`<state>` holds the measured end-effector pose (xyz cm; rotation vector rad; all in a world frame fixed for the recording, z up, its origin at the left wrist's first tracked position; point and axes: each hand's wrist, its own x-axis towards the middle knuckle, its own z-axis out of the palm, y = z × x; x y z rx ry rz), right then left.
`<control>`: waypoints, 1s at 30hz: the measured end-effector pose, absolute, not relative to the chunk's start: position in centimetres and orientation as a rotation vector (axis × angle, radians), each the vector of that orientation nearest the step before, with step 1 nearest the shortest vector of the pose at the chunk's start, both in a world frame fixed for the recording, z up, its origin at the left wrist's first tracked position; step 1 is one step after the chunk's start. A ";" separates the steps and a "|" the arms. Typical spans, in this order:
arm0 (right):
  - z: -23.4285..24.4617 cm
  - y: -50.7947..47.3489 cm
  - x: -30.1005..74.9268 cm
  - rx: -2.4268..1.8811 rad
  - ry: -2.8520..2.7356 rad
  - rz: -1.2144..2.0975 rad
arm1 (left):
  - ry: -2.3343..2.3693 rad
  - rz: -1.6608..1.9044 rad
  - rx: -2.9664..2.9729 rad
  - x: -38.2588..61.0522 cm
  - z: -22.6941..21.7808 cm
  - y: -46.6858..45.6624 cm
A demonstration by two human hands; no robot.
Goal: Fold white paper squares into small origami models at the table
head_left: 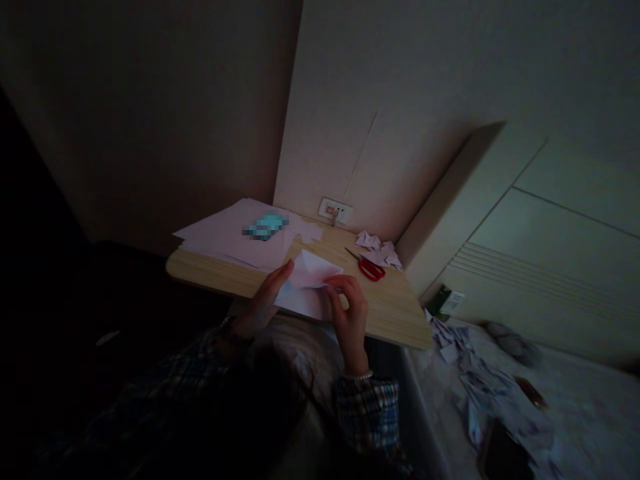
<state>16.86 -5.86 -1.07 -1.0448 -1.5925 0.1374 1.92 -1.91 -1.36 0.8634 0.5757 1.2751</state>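
Between my hands, over the near edge of the wooden tabletop, is a pale sheet of paper with a raised fold. My left hand rests along its left side, the thumb up against the paper and the fingers partly hidden. With thumb and fingers together, my right hand pinches the right edge of the fold. Red-handled scissors lie on the table to the right, beyond my right hand, blades pointing away to the left.
A stack of paper sheets covers the left of the tabletop, with a blurred-out phone-like thing on top. Folded paper pieces sit near the wall socket. More folded papers are strewn over the bed at right.
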 end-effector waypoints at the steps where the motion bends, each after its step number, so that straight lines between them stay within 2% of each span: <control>1: -1.1 -5.8 16.8 -1.068 -1.564 0.139 | 0.586 1.252 0.916 2.0 -1.3 -2.0; 8: -1.1 -5.7 16.9 -1.132 -1.475 0.053 | 0.721 1.326 1.344 1.7 -1.1 -1.8; 12: -1.0 -5.7 16.9 -1.150 -1.427 0.032 | 0.793 1.273 1.356 1.9 -1.5 -1.3; 23: -1.9 -5.0 16.8 -1.061 -1.116 0.691 | 0.862 1.374 1.189 1.6 -1.1 -2.0; 30: -1.4 -5.2 16.6 -1.005 -1.257 0.651 | 0.874 1.536 1.366 1.1 -1.1 -1.8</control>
